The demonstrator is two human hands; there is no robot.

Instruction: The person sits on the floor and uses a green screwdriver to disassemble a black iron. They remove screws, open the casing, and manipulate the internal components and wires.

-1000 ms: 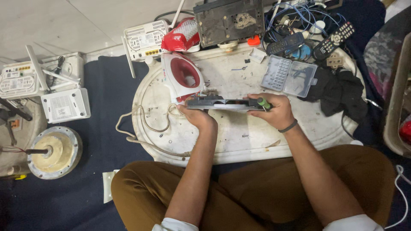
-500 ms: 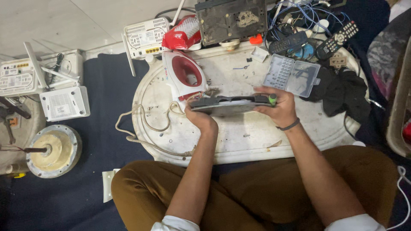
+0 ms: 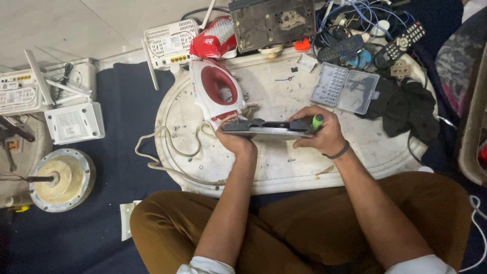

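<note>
Left hand (image 3: 237,142) and right hand (image 3: 319,134) clamp one flat metal soleplate (image 3: 266,128); right fingers also curl round one green-handled screwdriver (image 3: 317,122); two remote controls (image 3: 398,43) behind; one red-white iron shell (image 3: 215,91) beside

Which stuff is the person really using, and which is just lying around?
In use:
left hand
right hand
iron soleplate
green-handled screwdriver
red-and-white iron shell

Lying about:
clear bit case
remote controls
white routers
round motor part
</note>
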